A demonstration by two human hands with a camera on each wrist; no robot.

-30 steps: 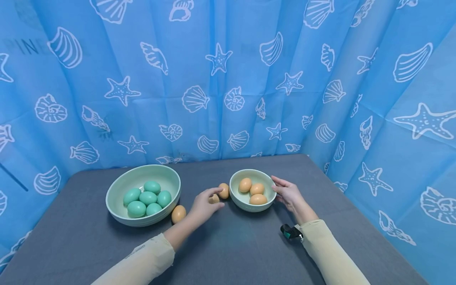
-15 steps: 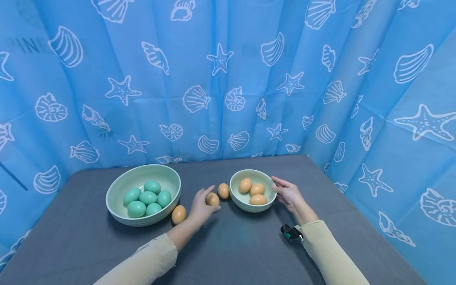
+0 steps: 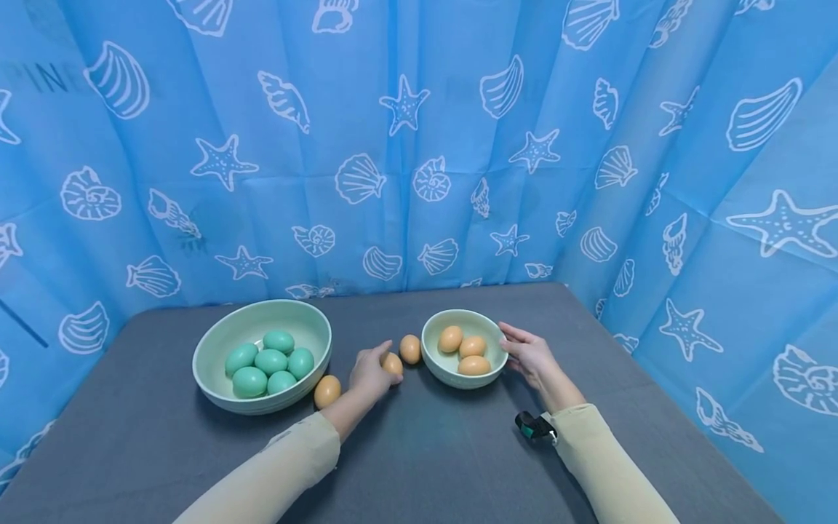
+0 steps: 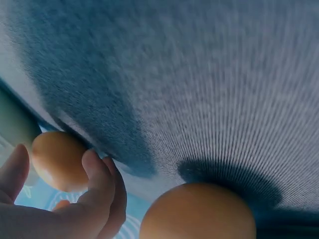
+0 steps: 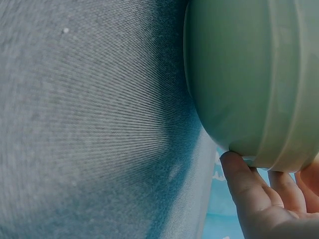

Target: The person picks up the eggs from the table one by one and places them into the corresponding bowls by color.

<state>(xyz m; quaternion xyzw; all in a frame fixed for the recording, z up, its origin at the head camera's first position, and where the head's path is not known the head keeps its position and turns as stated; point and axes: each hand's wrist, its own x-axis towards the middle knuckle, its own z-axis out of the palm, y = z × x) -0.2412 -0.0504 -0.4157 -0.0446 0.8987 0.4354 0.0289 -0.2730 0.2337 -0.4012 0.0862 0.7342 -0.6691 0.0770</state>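
Observation:
My left hand (image 3: 372,375) curls its thumb and fingers around a brown egg (image 3: 393,364) on the table; in the left wrist view this egg (image 4: 60,162) lies between thumb and fingertips. My right hand (image 3: 532,358) holds the small pale green bowl (image 3: 458,377) at its right side, thumb on the rim. In the right wrist view, fingertips (image 5: 232,159) touch the bowl's outer wall (image 5: 234,74). Three brown eggs (image 3: 473,365) lie inside it. One brown egg (image 3: 410,349) sits just left of the small bowl. Another brown egg (image 3: 327,391) sits beside the large bowl.
A large pale green bowl (image 3: 209,364) with several green eggs (image 3: 270,362) stands on the left of the grey cloth-covered table (image 3: 419,451). A blue shell-print curtain (image 3: 406,218) hangs behind and to the right. A black strap (image 3: 533,425) is at the right sleeve.
My left hand has drawn back slightly left, then closed around the middle brown egg between the bowls. The right hand and small bowl have stayed in place.

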